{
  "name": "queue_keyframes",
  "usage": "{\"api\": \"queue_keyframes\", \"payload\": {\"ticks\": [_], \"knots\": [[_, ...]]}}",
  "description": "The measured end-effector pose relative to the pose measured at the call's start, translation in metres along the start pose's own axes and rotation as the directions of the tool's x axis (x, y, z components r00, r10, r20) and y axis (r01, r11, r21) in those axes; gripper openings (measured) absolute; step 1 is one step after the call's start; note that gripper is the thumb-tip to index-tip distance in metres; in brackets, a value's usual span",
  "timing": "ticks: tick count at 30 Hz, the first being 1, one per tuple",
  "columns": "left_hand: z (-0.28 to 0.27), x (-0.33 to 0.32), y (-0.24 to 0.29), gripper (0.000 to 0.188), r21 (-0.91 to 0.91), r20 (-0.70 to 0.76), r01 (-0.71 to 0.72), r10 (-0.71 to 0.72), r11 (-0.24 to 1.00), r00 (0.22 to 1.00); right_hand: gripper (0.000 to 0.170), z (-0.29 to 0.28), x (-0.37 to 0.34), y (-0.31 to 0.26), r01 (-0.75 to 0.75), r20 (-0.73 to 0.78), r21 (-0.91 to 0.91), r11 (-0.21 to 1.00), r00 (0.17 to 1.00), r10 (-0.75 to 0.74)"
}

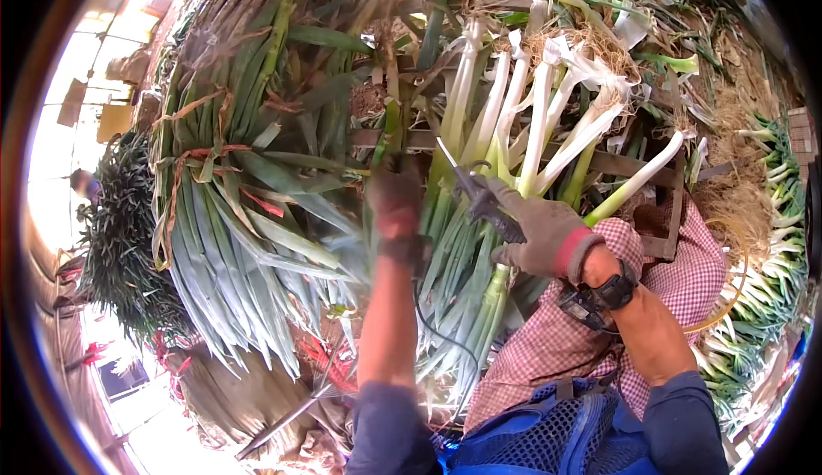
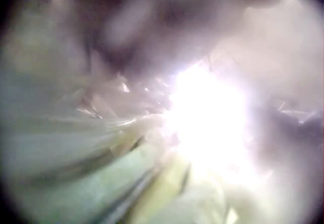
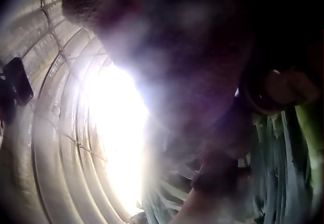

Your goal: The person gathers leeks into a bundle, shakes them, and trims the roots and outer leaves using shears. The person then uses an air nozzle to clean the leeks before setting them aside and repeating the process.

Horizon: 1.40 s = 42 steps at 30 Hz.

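Observation:
My gloved right hand (image 1: 548, 233) grips a black blow gun (image 1: 490, 205) with a slim pale nozzle that points up and left. Just beyond it, several leeks (image 1: 538, 124) lie with white shanks and roots pointing away and green leaves towards me. My gloved left hand (image 1: 396, 205) is motion-blurred over the leaves, left of the leeks. From its far side rises a yellow-green strip of leaf (image 1: 391, 128); whether the fingers hold it I cannot tell. Glare washes out much of the left wrist view, where pale green leaves (image 2: 111, 188) show below a dark blurred shape.
A bundle of long green leaves (image 1: 231, 227), tied with a reddish band (image 1: 210, 151), lies at left. Trimmed leaves and roots litter the far side. More leeks (image 1: 766, 261) are piled along the right. A yellow hose (image 1: 743, 256) curves beside my checked trouser leg (image 1: 548, 329).

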<state>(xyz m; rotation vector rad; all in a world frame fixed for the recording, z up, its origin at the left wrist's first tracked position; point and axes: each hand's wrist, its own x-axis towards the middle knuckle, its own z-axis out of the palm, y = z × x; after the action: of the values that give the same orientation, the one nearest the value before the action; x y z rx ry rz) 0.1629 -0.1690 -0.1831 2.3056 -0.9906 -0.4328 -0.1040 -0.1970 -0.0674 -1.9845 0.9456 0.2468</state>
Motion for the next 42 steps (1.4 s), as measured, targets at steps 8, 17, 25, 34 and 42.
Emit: {"api": "queue_keyframes", "payload": {"ticks": [8, 17, 25, 34, 42], "knots": [[0.015, 0.07, -0.034, 0.043, 0.327, -0.124, 0.08, -0.041, 0.942, 0.991, 0.108, -0.003, -0.019, 0.001, -0.07, 0.072, -0.031, 0.997, 0.995, 0.072], [0.009, 0.023, -0.016, 0.036, -0.019, 0.27, -0.002, 0.007, 1.0, 0.963, 0.104, 0.008, -0.013, 0.007, -0.021, 0.083, -0.02, 1.0, 0.996, 0.023], [0.022, 0.059, -0.071, 0.051, 0.145, -0.078, 0.114, -0.103, 0.983, 0.992, 0.105, 0.004, -0.016, 0.004, -0.038, 0.113, 0.009, 0.999, 0.993, 0.036], [0.007, 0.044, -0.024, 0.057, 0.388, 0.18, 0.068, -0.148, 0.919, 0.972, 0.105, 0.005, -0.002, -0.009, -0.013, 0.134, -0.005, 1.0, 0.991, 0.014], [0.005, 0.031, -0.072, 0.041, -0.034, 0.272, 0.064, -0.052, 0.997, 0.961, 0.101, 0.008, 0.009, -0.028, -0.066, 0.154, -0.041, 0.997, 0.986, 0.072]]}}
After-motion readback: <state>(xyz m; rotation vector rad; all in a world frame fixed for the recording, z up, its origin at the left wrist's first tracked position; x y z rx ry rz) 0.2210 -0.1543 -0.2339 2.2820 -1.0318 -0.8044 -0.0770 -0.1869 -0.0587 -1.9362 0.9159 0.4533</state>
